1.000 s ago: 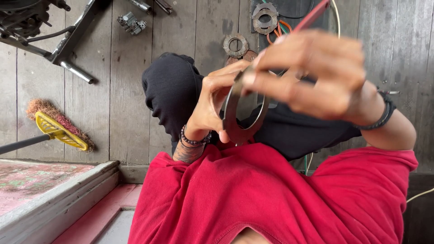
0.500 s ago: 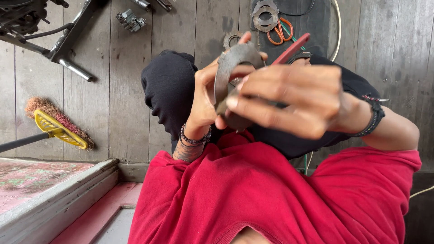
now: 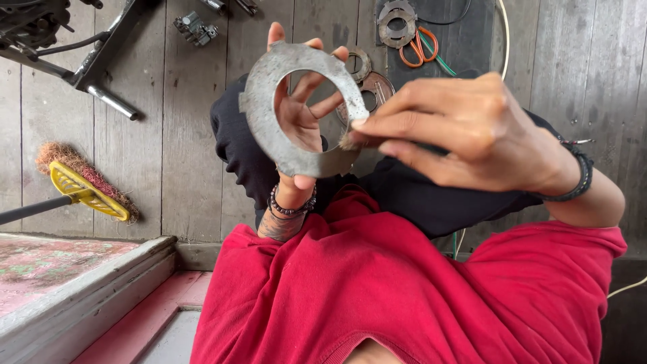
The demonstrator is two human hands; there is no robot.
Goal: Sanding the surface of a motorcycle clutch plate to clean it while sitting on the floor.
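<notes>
We've swung the metal ring [image 3: 303, 108] up flat-on, left hand [image 3: 303, 114] gripping it, right hand [image 3: 465, 131] now pinching a small brush [image 3: 350, 140] at its rim.

I wear a loose red shirt [image 3: 418, 290] with short sleeves and black trousers [image 3: 242, 145] over my knees. A dark beaded bracelet [image 3: 292, 205] circles my left wrist, with tattoo marks [image 3: 280, 226] just below it on the forearm. A black braided wristband [image 3: 579, 176] sits on my right wrist.
</notes>
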